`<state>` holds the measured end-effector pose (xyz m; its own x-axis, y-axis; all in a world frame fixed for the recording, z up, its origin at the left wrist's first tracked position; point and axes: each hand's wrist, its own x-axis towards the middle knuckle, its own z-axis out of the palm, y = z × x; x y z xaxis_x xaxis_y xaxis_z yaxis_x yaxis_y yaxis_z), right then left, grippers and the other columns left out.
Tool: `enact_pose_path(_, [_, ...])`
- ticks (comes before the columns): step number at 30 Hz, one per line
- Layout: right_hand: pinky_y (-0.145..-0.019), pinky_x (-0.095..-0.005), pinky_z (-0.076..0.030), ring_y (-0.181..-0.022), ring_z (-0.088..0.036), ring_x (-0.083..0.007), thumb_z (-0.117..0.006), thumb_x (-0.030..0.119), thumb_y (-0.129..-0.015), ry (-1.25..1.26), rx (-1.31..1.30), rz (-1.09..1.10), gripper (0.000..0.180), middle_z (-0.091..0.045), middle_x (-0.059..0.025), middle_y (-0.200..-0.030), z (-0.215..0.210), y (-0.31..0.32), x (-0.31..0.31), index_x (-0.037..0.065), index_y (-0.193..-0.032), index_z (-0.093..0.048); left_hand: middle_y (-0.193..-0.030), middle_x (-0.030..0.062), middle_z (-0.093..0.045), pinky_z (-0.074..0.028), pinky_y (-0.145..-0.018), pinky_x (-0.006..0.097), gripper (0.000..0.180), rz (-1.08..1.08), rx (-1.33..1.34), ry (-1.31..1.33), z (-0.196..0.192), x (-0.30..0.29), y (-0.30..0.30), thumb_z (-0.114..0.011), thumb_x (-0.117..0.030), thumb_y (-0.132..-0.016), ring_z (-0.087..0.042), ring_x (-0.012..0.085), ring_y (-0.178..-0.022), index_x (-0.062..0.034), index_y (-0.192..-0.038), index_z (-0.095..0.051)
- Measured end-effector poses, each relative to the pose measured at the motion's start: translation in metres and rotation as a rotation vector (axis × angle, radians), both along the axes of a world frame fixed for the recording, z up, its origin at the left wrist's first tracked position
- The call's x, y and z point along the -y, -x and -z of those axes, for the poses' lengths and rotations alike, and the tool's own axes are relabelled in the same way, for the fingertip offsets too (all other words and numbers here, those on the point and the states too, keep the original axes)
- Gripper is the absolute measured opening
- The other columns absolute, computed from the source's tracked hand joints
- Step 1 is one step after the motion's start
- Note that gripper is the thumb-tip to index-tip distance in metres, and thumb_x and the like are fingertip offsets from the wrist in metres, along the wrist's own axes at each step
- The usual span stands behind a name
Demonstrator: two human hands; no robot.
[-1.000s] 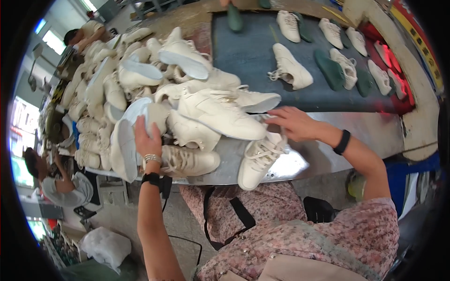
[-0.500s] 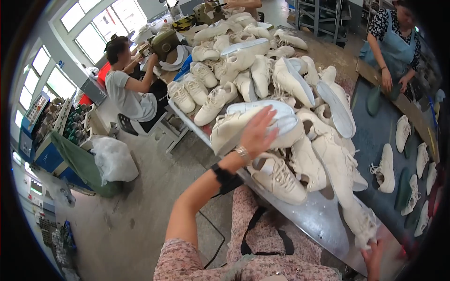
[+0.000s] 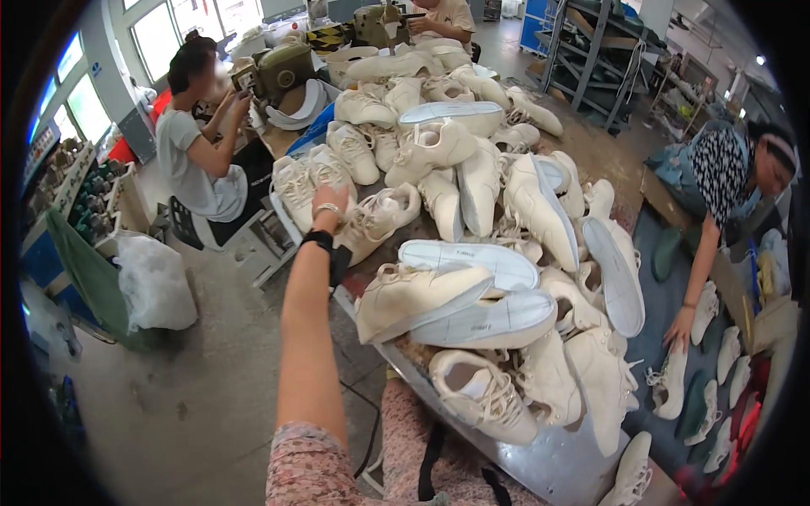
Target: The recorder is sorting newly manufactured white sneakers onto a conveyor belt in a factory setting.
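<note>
Overlapping near end of laced cream sneaker (image 3: 327, 162), left fingers (image 3: 332, 193) blurred; cannot tell whether clamped or apart.

The lower edge cuts off a cream shoe (image 3: 633, 472) and floral sleeve (image 3: 310, 468).

A heap of cream lace-up shoes (image 3: 479, 187) lies on the flat silvery metal-edged table (image 3: 553, 465). Right of it is the dark grey flat belt (image 3: 661, 314); left, the bulging white plastic bag (image 3: 153, 282).
</note>
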<state>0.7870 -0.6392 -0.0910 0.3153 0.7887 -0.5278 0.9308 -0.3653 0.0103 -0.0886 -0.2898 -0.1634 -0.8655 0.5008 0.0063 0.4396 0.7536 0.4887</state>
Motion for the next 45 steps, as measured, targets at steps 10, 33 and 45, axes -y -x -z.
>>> enact_pose_path(10, [-0.079, -0.0457, -0.047, -0.092, -0.059, -0.0401, -0.065, 0.045, -0.070, 0.053, -0.042, -0.105, 0.061, -0.061, -0.0222, -0.101, 0.042, -0.066, -0.016, 0.006, -0.116, -0.053, -0.068, 0.0191, -0.062, -0.043, -0.056, 0.043, 0.049, 0.406, -0.562, 0.018, 0.064, -0.021, 0.037, -0.054, -0.043, -0.084, -0.061, 0.0321, -0.066, 0.0019, -0.067, -0.062])
enact_pose_path(33, [-0.077, -0.0412, -0.048, -0.095, -0.056, -0.0315, -0.070, 0.042, -0.063, -0.295, -0.038, 0.168, 0.042, -0.055, -0.0176, -0.099, 0.063, -0.093, 0.003, 0.012, -0.091, -0.067, -0.126, 0.0180, -0.046, -0.029, -0.103, 0.040, 0.067, 1.884, -0.373, -0.508, -0.215, 0.065, -0.533, -0.066, -0.004, -0.073, -0.040, 0.0318, -0.121, -0.0007, -0.132, -0.035])
enact_pose_path(45, [-0.081, -0.0439, -0.048, -0.100, -0.056, -0.0350, -0.074, 0.048, -0.061, -0.179, -0.150, -0.138, 0.060, -0.060, -0.0195, -0.104, 0.053, -0.112, 0.012, 0.011, -0.107, -0.062, -0.136, 0.0069, -0.042, -0.019, -0.109, 0.046, 0.048, 2.455, -0.555, -0.243, 0.033, 0.109, -0.812, -0.049, -0.018, -0.083, -0.033, 0.0227, -0.130, -0.0175, -0.130, -0.042])
